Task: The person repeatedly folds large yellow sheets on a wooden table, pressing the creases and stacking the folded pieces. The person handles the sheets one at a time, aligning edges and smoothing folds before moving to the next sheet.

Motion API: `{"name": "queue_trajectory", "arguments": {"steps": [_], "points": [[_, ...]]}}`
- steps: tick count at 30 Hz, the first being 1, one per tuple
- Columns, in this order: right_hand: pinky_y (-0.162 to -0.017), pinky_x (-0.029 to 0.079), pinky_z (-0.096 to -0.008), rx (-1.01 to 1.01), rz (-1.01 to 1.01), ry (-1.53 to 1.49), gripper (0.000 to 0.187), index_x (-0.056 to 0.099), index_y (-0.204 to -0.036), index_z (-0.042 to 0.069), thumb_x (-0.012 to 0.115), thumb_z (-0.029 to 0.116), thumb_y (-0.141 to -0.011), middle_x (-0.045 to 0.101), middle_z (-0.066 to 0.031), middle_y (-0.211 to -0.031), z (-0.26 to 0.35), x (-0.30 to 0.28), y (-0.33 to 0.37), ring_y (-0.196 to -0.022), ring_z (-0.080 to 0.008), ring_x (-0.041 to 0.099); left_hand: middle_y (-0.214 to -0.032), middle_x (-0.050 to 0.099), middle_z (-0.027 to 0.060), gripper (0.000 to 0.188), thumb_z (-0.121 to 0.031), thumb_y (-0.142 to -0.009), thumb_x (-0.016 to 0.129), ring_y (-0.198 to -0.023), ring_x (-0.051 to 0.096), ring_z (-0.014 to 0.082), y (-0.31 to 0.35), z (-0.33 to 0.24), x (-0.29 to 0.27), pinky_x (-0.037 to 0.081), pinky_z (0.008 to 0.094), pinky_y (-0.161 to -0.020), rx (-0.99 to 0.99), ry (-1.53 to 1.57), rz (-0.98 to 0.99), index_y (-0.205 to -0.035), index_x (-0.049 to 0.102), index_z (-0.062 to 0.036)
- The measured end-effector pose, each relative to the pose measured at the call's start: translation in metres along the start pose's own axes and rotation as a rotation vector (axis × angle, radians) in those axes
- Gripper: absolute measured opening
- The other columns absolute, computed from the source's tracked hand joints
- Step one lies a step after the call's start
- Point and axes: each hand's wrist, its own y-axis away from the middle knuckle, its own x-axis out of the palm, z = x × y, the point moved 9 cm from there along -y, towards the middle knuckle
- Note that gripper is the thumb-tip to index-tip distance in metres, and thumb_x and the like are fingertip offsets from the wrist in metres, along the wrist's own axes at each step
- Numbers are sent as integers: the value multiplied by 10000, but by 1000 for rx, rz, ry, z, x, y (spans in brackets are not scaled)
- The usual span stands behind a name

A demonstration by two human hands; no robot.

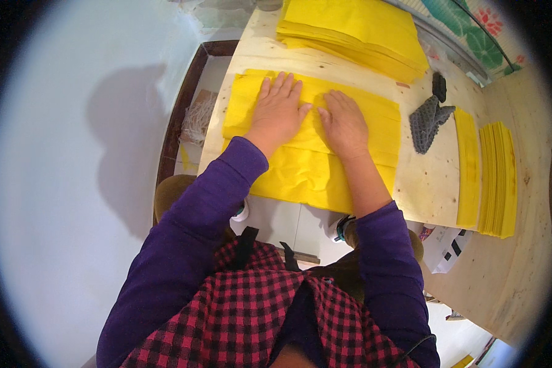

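Note:
A yellow sheet of cloth-like material [288, 168] lies in front of me on the wooden table, creased, with its near part hanging at the table's front edge. A fold line runs across it. My left hand [279, 113] rests flat on its upper left part, fingers spread. To the right, my right hand [345, 122] lies on the same yellow material with fingers stretched out and the thumb toward the left hand. Neither hand grips anything. Whether several layers lie under my palms is hidden.
Beyond my hands sits a stack of yellow sheets [356, 30]. At the right of the wooden table [432, 190] are a crumpled dark grey cloth [429, 122], a small black object [439, 86], a flat yellow strip [467, 165] and a bundle of folded yellow pieces [498, 178]. A pale wall stands left.

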Motion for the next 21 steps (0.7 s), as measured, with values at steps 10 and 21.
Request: {"name": "queue_trajectory", "arguments": {"steps": [10, 21], "points": [[-1038, 383, -418, -3, -19, -16, 380, 598, -1146, -18, 566, 270, -899, 589, -180, -1235, 2, -5, -1, -1186, -330, 524, -1455, 391, 190, 624, -458, -956, 436, -1390, 307, 287, -1, 10, -12, 188, 441, -1149, -137, -4, 99, -1368, 436, 10], [-1027, 395, -409, 2, -16, 15, 371, 609, -1146, -11, 560, 269, -908, 599, -159, -1229, 1, -3, 0, -1176, -320, 532, -1480, 360, 176, 608, -441, -967, 423, -1400, 291, 269, 15, 20, -9, 217, 457, -1131, -178, 1, 110, -1381, 415, 3]]}}
